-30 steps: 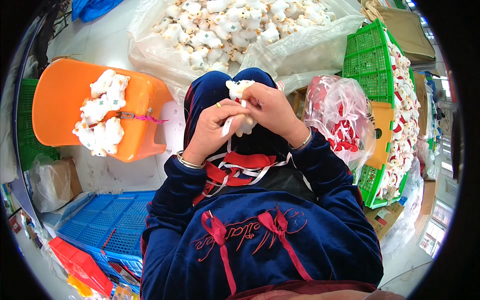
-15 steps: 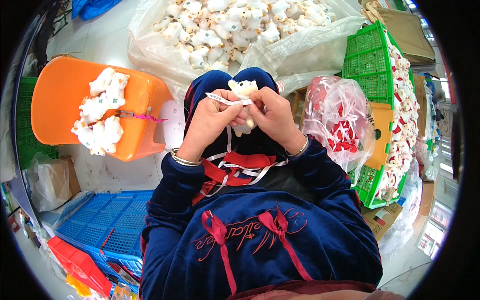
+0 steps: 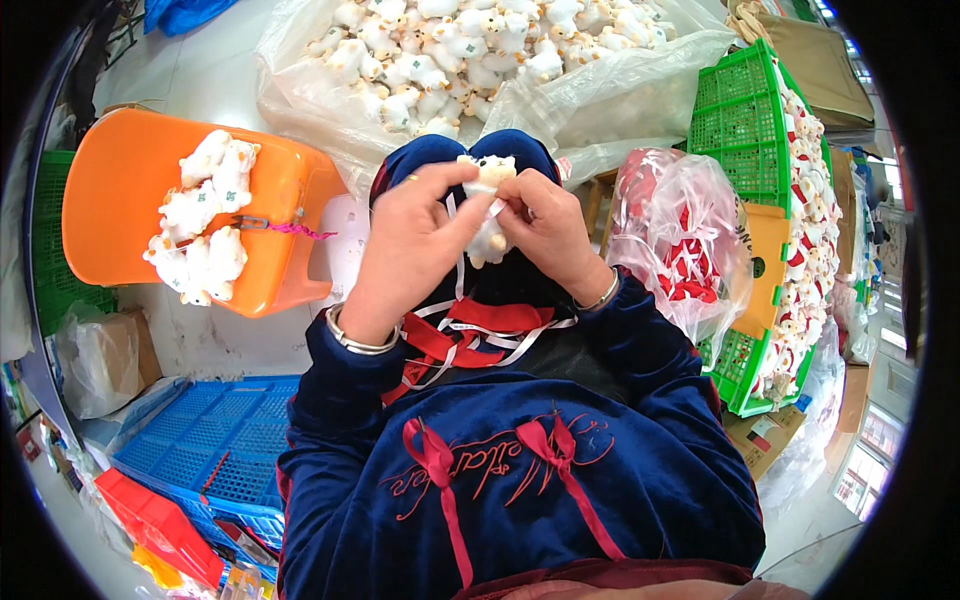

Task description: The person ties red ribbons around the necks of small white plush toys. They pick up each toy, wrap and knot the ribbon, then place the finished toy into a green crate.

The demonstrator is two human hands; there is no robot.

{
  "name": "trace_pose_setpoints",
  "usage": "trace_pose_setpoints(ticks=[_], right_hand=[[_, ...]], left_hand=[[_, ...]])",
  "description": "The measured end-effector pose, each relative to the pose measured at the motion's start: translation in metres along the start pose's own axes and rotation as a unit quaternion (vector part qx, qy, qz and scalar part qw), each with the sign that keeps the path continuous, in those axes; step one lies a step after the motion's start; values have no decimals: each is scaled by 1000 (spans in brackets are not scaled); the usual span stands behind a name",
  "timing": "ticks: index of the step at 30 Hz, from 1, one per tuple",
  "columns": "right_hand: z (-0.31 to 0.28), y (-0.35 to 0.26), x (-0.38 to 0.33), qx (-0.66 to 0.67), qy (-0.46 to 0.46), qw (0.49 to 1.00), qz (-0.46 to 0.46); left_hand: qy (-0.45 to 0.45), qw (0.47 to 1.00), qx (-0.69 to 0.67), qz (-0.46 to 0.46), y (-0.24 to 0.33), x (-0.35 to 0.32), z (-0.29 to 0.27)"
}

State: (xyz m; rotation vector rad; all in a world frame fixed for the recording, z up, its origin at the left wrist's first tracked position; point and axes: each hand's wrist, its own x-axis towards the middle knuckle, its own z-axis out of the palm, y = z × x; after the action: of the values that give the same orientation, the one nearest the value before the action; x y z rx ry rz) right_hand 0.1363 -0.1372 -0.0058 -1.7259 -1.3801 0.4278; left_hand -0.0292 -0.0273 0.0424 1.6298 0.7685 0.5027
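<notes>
A small cream-white plush animal (image 3: 488, 238) with a light head and rounded ears stands upright above my lap, between my hands. My right hand (image 3: 545, 222) is closed at its neck, thumb and fingers pinching a narrow white ribbon (image 3: 495, 208) against it. At the plush's left side, my left hand (image 3: 418, 232) has its index finger stretched toward the head and its thumb apart, near the ribbon. Its other fingers are hidden. Red fabric pieces (image 3: 500, 316) and more white ribbons lie on my lap.
A clear plastic bag (image 3: 600, 105) heaped with similar plush animals lies ahead. On the left, an orange chair (image 3: 115, 200) bears several plush animals and small snips (image 3: 250, 222). Red pieces fill a bag (image 3: 690, 240) beside a green crate (image 3: 735, 130) on the right. A blue crate (image 3: 215, 440) stands lower left.
My left hand has risen and spread its index finger and thumb. The ribbon's printed end, stretched out leftward before, no longer shows there. The right hand stays at the plush's neck.
</notes>
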Motion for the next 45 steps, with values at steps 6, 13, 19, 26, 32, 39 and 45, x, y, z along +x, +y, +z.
trace_pose_setpoints(ticks=[6, 13, 19, 26, 32, 39, 45], right_hand=[[-2, 2, -3, 10, 12, 1000, 15], [-4, 5, -2, 85, -1, 994, 64], [-14, 0, 1, 119, -40, 986, 108], [-16, 12, 0, 210, -59, 961, 172], [-21, 18, 0, 250, -91, 945, 191], [-25, 14, 0, 203, -76, 962, 164], [-27, 16, 0, 152, -53, 977, 139]], left_hand=[[-131, 971, -176, -92, -42, 12, 15], [-119, 967, -203, -100, -56, 18, 21], [-81, 981, -162, -67, -58, 16, 29], [-74, 983, -156, -57, -52, 14, 29], [-59, 980, -183, -61, -58, 16, 38], [-29, 985, -170, -29, -55, 15, 49], [-35, 991, -128, -9, -60, 18, 51]])
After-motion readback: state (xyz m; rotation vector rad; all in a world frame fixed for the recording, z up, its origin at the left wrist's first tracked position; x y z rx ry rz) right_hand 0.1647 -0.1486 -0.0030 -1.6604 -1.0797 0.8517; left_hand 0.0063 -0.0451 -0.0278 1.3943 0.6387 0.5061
